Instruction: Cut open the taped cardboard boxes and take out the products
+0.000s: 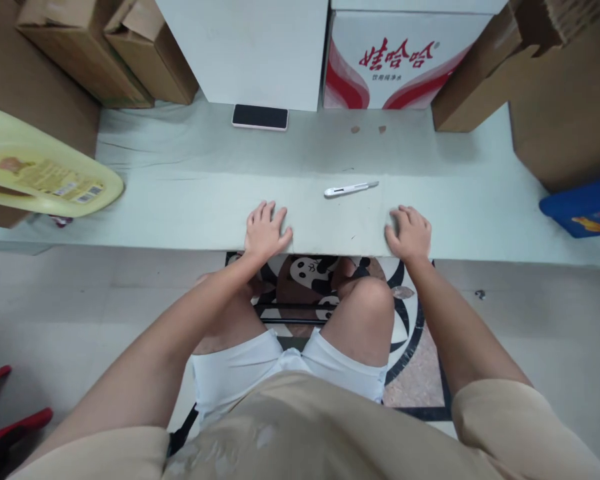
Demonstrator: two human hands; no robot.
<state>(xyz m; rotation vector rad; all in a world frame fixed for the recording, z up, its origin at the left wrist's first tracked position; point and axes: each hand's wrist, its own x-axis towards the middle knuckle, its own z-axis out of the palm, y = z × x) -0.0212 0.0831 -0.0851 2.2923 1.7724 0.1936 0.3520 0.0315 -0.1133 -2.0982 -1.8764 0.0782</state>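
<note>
My left hand [266,230] rests palm down at the front edge of the pale covered table [190,193], its fingers spread and holding nothing. Across from it, my right hand [410,233] lies on the same edge with its fingers apart and slightly curled, also without anything in it. A white utility knife [351,190] lies on the tabletop between the two hands, a little farther back, touching neither. Its slim tip points right. Farther back, a dark-faced phone-like slab [260,117] with a pale rim lies against a white box.
Along the back stand the plain white box [260,53], a red-and-white printed carton [385,73] and an open cardboard box [485,80]. A yellow jug [45,167] is at the left, a blue container [585,207] at the right. Two small brown scraps lie before the carton.
</note>
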